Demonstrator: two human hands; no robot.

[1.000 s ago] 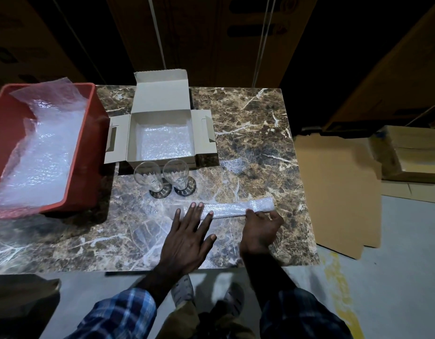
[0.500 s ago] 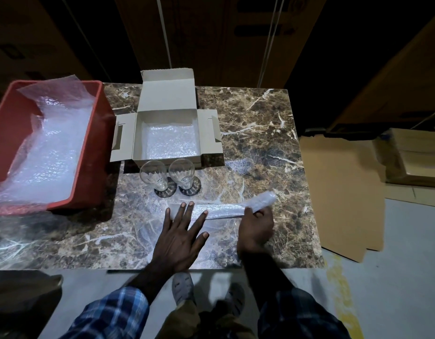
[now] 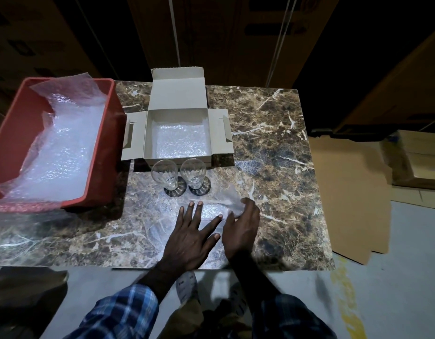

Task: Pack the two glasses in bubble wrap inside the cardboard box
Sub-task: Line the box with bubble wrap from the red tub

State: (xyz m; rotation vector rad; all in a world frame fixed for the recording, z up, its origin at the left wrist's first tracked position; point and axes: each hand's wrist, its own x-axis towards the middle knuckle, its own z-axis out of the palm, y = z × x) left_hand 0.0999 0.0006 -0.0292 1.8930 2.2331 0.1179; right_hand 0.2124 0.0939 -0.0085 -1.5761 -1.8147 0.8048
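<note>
Two clear stemmed glasses, the left glass (image 3: 165, 176) and the right glass (image 3: 194, 174), stand upright side by side on the marble table (image 3: 272, 148), just in front of the open cardboard box (image 3: 178, 94), whose floor is lined with bubble wrap. A folded strip of bubble wrap (image 3: 211, 209) lies in front of the glasses. My left hand (image 3: 190, 234) lies flat on it with fingers spread. My right hand (image 3: 243, 225) grips the strip's right end, lifted and blurred.
A red plastic bin (image 3: 106, 152) full of bubble wrap sits at the table's left. Flat cardboard sheets (image 3: 348, 192) and stacked boxes (image 3: 417, 160) lie on the floor to the right. The table's front edge is near my body.
My right hand has carried the strip's right end leftward and up, toward my left hand, shortening the strip. My left hand has stayed pressed flat on the wrap.
</note>
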